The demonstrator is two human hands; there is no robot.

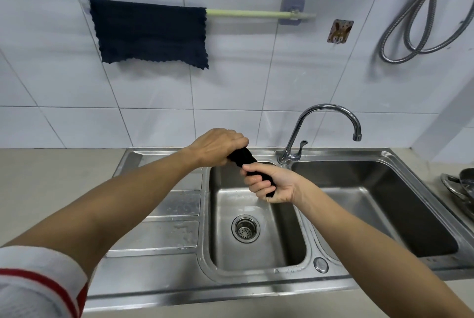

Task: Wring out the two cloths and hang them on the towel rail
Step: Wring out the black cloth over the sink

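A dark cloth is twisted into a tight roll above the left sink basin. My left hand grips its upper end, knuckles up. My right hand grips its lower end, palm turned up, and the cloth's tip pokes out below the fist. A second dark navy cloth hangs spread flat over the left part of the pale green towel rail on the tiled wall. The right part of the rail is bare.
A chrome tap curves over the divide between the two basins. The right basin is beside it, a ribbed drainboard on the left. A metal hose loops at upper right. Metal dishes lie at the right edge.
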